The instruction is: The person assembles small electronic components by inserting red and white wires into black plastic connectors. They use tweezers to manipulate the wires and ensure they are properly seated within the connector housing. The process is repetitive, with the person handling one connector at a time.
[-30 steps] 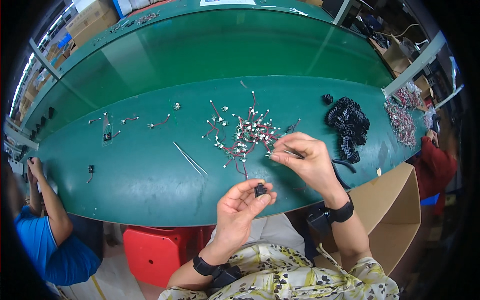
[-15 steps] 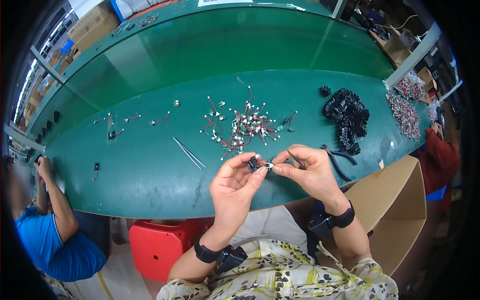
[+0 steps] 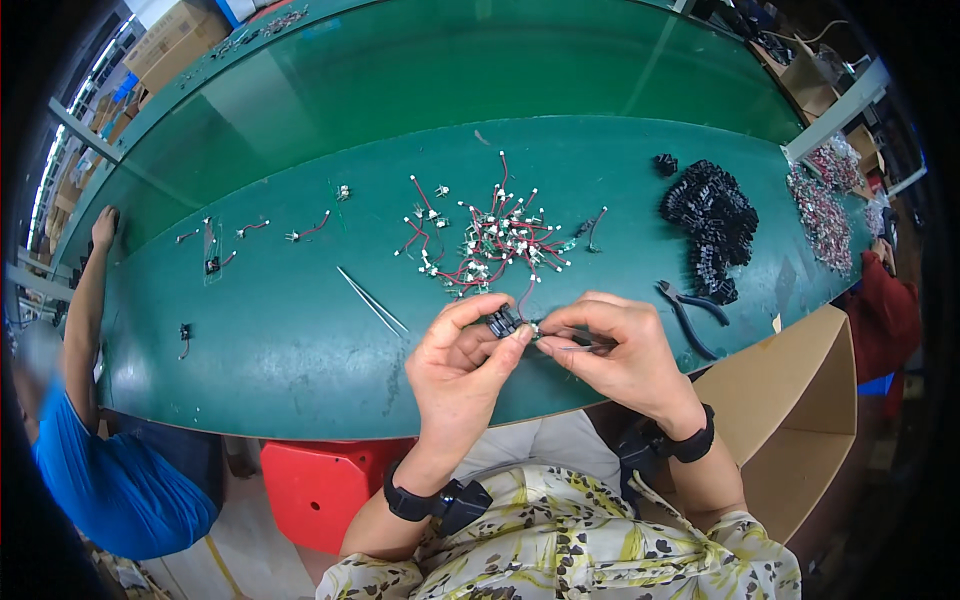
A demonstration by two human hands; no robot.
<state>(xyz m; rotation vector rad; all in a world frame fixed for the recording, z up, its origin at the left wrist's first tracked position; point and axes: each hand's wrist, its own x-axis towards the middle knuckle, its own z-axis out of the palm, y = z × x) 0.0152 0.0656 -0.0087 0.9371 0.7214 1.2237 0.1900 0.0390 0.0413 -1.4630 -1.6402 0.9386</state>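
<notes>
My left hand (image 3: 455,355) is closed, with a small black plastic housing (image 3: 502,321) between its thumb and fingertips. Right beside it, my right hand (image 3: 625,350) pinches a small white connector part (image 3: 536,329) against the housing's side; fingertips partly hide where they meet. A red wire (image 3: 527,295) rises from that spot. Thin metal tweezers (image 3: 575,348) lie within the right hand's grip, their arms pointing toward the housing. Just beyond both hands spreads a loose pile of red-wired white connectors (image 3: 505,240).
Another pair of tweezers (image 3: 372,302) lies left of my hands. Pliers (image 3: 692,318) rest to the right, near a heap of black housings (image 3: 710,215). Bagged wired parts (image 3: 820,220) sit far right. An open cardboard box (image 3: 790,400) stands by the table edge; a co-worker's arm (image 3: 85,310) reaches at left.
The red wire now stands up from between my fingertips. The tweezers in my right hand have swung down flatter toward the housing. At left, the co-worker's arm has stretched away across the table.
</notes>
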